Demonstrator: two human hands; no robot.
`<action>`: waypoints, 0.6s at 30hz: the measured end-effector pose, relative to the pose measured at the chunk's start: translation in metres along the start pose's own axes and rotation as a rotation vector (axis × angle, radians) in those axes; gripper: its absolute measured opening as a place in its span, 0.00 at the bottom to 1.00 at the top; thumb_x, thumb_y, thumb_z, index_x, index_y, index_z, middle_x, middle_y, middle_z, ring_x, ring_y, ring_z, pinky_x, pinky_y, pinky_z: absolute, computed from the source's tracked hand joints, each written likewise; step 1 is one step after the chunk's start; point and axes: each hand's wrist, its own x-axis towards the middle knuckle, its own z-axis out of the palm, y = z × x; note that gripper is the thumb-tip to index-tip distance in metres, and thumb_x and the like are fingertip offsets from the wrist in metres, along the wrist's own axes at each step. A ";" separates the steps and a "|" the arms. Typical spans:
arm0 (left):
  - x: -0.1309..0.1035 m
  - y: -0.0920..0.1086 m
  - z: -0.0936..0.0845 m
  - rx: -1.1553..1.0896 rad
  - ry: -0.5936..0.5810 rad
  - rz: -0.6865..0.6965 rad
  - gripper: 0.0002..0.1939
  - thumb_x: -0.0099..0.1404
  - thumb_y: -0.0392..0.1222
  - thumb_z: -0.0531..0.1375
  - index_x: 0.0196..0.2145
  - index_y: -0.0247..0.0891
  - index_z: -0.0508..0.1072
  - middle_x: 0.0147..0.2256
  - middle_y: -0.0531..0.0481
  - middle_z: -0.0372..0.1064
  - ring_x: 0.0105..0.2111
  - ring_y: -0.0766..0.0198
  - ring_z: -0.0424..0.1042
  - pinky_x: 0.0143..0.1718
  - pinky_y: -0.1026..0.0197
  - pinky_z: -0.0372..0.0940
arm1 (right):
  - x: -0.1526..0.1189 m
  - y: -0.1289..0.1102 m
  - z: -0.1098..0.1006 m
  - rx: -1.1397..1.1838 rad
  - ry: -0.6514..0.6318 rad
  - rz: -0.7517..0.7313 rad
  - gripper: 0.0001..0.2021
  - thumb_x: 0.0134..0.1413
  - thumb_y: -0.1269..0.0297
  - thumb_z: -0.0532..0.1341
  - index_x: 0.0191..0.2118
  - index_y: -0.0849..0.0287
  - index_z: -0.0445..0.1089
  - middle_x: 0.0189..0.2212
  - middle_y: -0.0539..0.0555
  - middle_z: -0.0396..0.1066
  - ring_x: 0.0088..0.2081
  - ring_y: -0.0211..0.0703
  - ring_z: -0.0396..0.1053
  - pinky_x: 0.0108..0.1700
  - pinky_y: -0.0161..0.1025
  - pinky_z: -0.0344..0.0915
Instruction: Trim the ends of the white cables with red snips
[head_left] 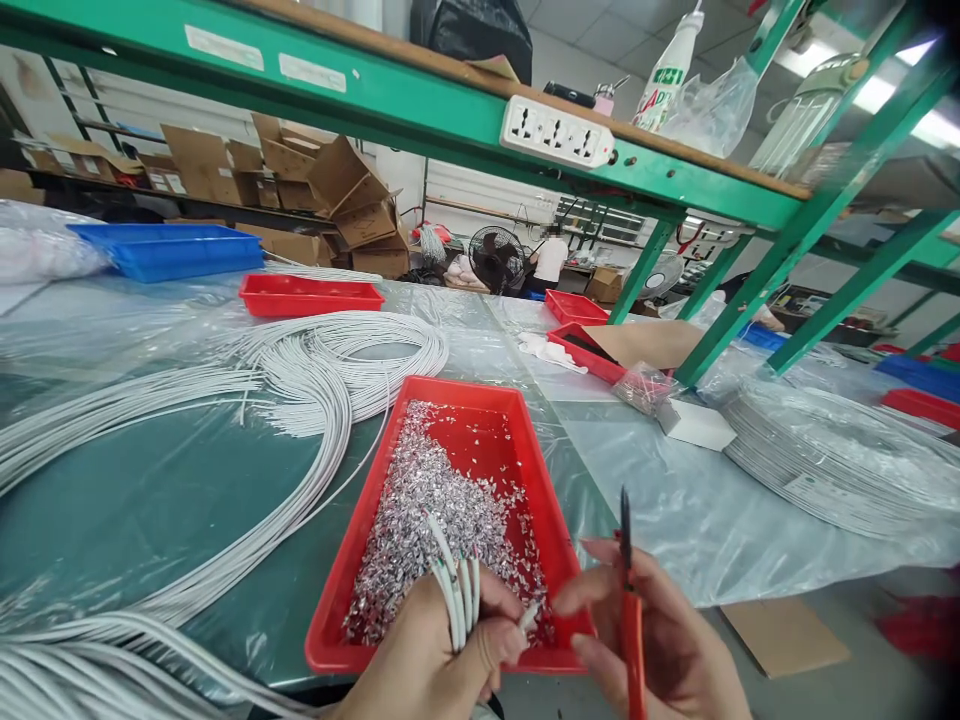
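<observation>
My left hand is closed round several white cables over the near end of a red tray. One cable end sticks out to the right between its thumb and index finger. Small silvery scraps are heaped in the tray, mostly on its left side. My right hand, just right of the tray, holds a tool with orange-red handles and dark pointed jaws facing up. Its thumb and index finger are apart near the cable end.
Coiled white cables cover the table's left side. Behind them are a red tray and a blue tray. At right lie a white box and another cable coil. A green shelf frame crosses above. A person is far back.
</observation>
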 end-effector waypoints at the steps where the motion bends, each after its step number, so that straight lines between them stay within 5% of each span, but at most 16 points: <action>1: 0.000 0.000 0.000 -0.056 -0.054 -0.013 0.23 0.53 0.61 0.61 0.28 0.35 0.66 0.20 0.53 0.62 0.18 0.68 0.60 0.22 0.63 0.56 | 0.002 0.003 0.005 0.099 -0.045 0.001 0.19 0.47 0.59 0.68 0.47 0.43 0.67 0.33 0.48 0.73 0.29 0.38 0.71 0.33 0.33 0.68; 5: 0.001 -0.003 0.000 -0.183 -0.193 -0.035 0.29 0.48 0.68 0.61 0.27 0.36 0.63 0.18 0.54 0.61 0.17 0.70 0.58 0.21 0.65 0.53 | 0.010 0.005 0.023 0.384 -0.150 0.058 0.21 0.42 0.64 0.71 0.45 0.46 0.69 0.27 0.46 0.74 0.24 0.34 0.70 0.27 0.30 0.67; 10: 0.002 -0.006 -0.003 -0.223 -0.302 -0.030 0.26 0.51 0.64 0.62 0.28 0.36 0.65 0.16 0.56 0.58 0.17 0.71 0.56 0.21 0.66 0.52 | 0.014 -0.003 0.025 0.395 -0.113 0.078 0.22 0.37 0.67 0.74 0.42 0.49 0.72 0.21 0.43 0.71 0.21 0.29 0.67 0.27 0.26 0.65; 18: -0.002 0.000 0.001 -0.190 -0.148 -0.013 0.28 0.50 0.65 0.62 0.29 0.34 0.67 0.20 0.54 0.63 0.16 0.73 0.59 0.19 0.68 0.51 | 0.010 -0.005 0.027 0.264 -0.017 0.034 0.17 0.41 0.62 0.72 0.41 0.49 0.72 0.22 0.43 0.68 0.22 0.28 0.63 0.26 0.24 0.62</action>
